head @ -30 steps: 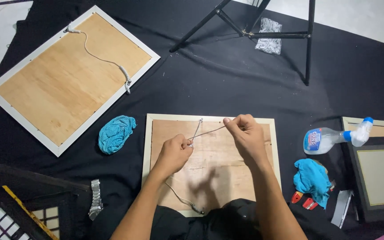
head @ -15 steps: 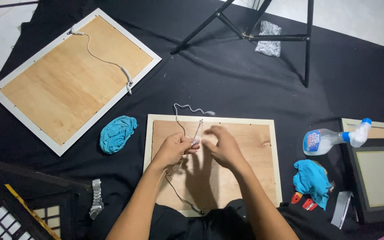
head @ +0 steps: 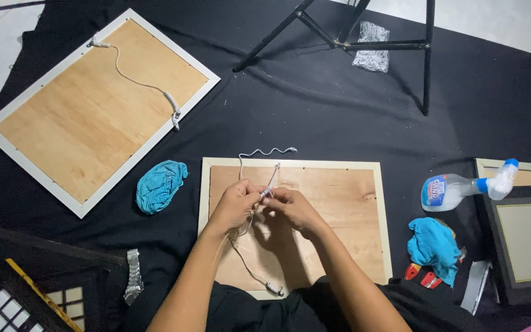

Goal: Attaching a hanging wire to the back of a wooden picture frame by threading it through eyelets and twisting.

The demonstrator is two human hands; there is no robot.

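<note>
Head view: the thin white hanging cord (head: 248, 265) runs across the plywood back of the cream-edged picture frame (head: 339, 209) lying face down in front of you, near the front edge of the black cloth (head: 314, 104). One end of the cord is fixed by a small fitting at the frame's near edge; from there it climbs to your hands, and its loose, wavy end curls out over the frame's far edge. Your left hand (head: 236, 204) and right hand (head: 293, 208) meet over the left half of the board, both closed, fingertips pinching the cord at one spot and touching each other.

Just beside the frame's left edge lies a crumpled blue rag (head: 160, 185). Farther out, toward the cloth's far left corner, a larger white-edged frame (head: 69, 135) lies face down with its own cord strung across one corner. A metal wristwatch (head: 133, 275) lies near the front left, next to a dark latticed frame (head: 26, 289). To the right of your frame are a clear spray bottle with a white and blue head (head: 459, 188), a second blue cloth (head: 434, 243) and a dark-edged frame (head: 527, 230). A black stand (head: 364, 43) straddles the far edge.
</note>
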